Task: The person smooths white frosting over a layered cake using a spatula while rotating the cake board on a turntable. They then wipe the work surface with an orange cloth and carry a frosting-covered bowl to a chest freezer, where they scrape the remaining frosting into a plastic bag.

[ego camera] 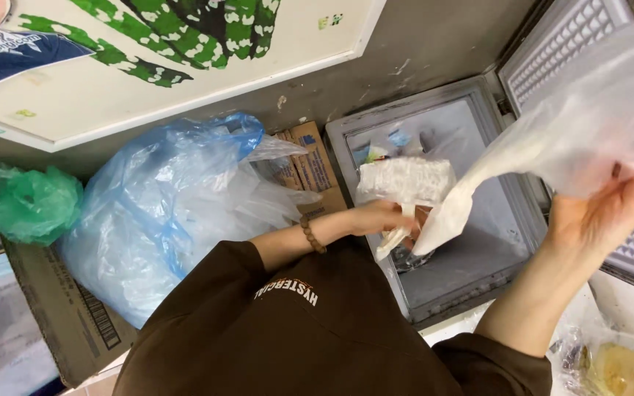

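Cramped floor space beside a grey wall holds a green plastic bag [27, 202] at far left, a cardboard box [60, 323] below it, and a big blue plastic sack [152, 213] leaning against more cartons. Further right stands a small chest freezer [493, 242] with its lid [588, 44] already raised. The left hand [379, 218] reaches over the open freezer, its grip closed on a frosty white packet [405, 180] at the rim. The right hand [599, 213] holds up a clear bag of white powdery stuff [544, 150], grip closed on it, the bag hanging above the freezer. Judging by this, the opening is done, while neither item has been put down yet.
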